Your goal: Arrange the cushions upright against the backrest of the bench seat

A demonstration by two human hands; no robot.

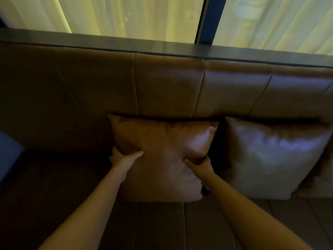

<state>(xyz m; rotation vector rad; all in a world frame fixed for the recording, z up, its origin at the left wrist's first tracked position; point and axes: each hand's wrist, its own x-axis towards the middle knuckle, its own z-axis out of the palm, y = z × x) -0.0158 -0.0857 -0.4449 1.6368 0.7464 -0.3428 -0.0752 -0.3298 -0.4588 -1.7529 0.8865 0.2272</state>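
Note:
A brown leather cushion [162, 150] stands upright on the bench seat [162, 226], its top edge against the padded backrest [169, 83]. My left hand [124, 157] grips its left side, thumb on the front face. My right hand [200, 165] grips its right side the same way. To the right a second, paler cushion [273, 156] leans upright against the backrest, with a small dark gap between the two. At the far right edge a part of a third cushion [319, 184] shows behind it.
A dark ledge [162, 46] runs along the top of the backrest, with a window and pale curtains [126, 15] behind it. A blue-lit surface [9, 156] stands at the left end of the bench. The room is dim.

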